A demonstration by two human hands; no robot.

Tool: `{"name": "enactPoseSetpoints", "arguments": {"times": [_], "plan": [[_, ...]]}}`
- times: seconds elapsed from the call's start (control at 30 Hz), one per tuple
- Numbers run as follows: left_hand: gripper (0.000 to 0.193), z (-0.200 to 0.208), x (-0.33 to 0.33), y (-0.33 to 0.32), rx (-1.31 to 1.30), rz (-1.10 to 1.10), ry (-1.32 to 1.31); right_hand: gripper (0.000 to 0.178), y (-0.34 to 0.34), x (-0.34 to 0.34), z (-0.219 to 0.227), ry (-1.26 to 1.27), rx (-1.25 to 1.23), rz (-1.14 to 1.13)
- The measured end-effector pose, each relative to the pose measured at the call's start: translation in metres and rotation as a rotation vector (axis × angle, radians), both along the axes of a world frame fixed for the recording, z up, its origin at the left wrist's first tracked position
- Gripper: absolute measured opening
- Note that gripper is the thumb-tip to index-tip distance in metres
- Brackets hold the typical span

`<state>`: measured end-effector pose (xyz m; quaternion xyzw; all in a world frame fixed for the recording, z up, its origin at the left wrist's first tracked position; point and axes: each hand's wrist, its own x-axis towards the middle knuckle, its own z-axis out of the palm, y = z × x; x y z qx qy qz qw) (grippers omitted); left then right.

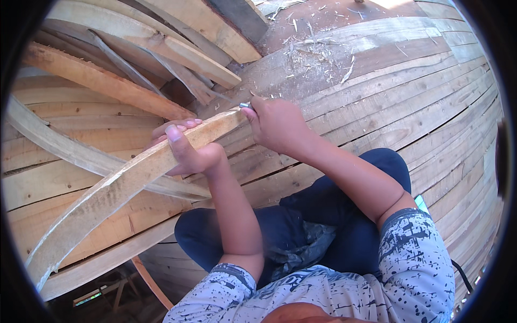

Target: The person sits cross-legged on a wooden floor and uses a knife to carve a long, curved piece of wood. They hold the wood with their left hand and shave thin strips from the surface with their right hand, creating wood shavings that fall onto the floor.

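Observation:
A long curved wooden plank (110, 188) runs from the lower left up toward the middle, its upper end by my right hand. My left hand (194, 153) is closed around the plank, with the thumb upright in front and the fingertips showing over the far edge. My right hand (277, 125) is shut on a knife (245, 105). A metal collar shows at its fist, and a thin grey blade seems to point up and left over the plank's end. Most of the handle is hidden in the fist.
Several curved timbers (145, 40) and an orange-brown beam (107, 81) stand at the upper left. Another curved strip (70, 145) passes beneath the plank. Wood shavings (318, 59) litter the planked floor (388, 113) ahead. My crossed legs (344, 188) are close below my hands. A dark gap (102, 290) opens at the lower left.

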<state>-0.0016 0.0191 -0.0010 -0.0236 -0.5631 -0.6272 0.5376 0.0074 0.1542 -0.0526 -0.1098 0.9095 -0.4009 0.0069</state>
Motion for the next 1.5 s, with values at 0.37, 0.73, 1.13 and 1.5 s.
{"name": "enactPoseSetpoints", "arguments": {"times": [0.37,0.73,1.13,1.5], "plan": [[0.028,0.005,-0.001,0.01,0.045,-0.017,0.017,0.037,0.006,-0.011,-0.045,-0.093,0.003,-0.047],[0.027,0.008,0.001,0.002,0.109,0.066,-0.078,0.037,-0.002,-0.014,-0.043,-0.093,-0.02,-0.048],[0.025,0.008,-0.002,0.001,0.137,0.069,-0.046,0.038,-0.005,-0.009,-0.045,-0.085,0.003,-0.023],[0.029,0.009,-0.003,-0.004,0.141,0.122,-0.075,0.037,-0.007,-0.003,-0.022,-0.018,-0.077,-0.046]]}}
